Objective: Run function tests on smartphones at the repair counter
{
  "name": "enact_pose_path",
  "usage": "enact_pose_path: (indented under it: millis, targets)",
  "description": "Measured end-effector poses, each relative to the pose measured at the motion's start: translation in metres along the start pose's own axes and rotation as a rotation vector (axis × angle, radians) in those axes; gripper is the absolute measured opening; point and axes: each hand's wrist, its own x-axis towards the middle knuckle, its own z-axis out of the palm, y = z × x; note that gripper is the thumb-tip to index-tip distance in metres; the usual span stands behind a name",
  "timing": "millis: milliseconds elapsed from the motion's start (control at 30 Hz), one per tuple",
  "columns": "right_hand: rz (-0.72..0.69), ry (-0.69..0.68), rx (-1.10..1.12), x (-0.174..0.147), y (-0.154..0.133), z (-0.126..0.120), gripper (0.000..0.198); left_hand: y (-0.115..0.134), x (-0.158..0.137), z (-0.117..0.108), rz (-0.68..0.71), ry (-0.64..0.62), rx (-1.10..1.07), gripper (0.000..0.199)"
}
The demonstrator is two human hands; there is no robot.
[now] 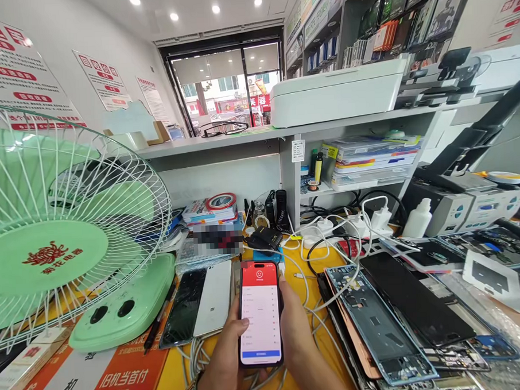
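A smartphone [260,316] stands tilted up in front of me, its lit screen showing a red band with a face icon, a list and a blue button. My left hand [226,354] is closed around its left edge, the thumb lying over the screen's side. Along the right edge my right hand [298,337] grips it too; most of its fingers are hidden behind the phone. A white phone [213,297] and a dark-screened phone [183,307] lie to the left. White cables [307,279] run behind and beneath my hands.
A green fan [68,243] fills the left side. At right lie stacked phone parts, including a blue-edged frame [373,322] and a black screen panel [415,297]. Power adapters [322,229] and a white bottle [417,218] stand at the back. Another person's hand [515,327] appears at far right.
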Motion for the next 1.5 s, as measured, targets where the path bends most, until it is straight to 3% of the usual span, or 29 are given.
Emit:
enact_pose_path:
  millis: [300,467,600,833,1333,1500]
  targets:
    - [0.139,-0.022,0.081,-0.004,-0.002,0.003,0.045,0.002,0.003,-0.001,-0.007,-0.004,0.002,0.079]
    - [0.119,-0.005,0.064,-0.005,-0.003,0.004,0.045,0.001,0.005,-0.003,-0.018,-0.014,0.001,0.079]
    - [0.181,-0.022,0.087,-0.007,-0.007,0.007,0.045,0.0,0.004,-0.004,-0.001,-0.03,-0.001,0.081]
    - [0.118,-0.029,0.07,-0.004,-0.006,0.007,0.042,0.001,0.003,-0.002,-0.016,0.002,0.006,0.083]
    - [0.137,-0.016,0.082,-0.01,-0.012,0.009,0.036,0.0,0.004,-0.006,0.015,-0.032,0.065,0.086]
    - [0.106,-0.025,0.056,-0.008,-0.009,0.007,0.039,0.0,0.004,-0.003,-0.009,0.034,0.175,0.08]
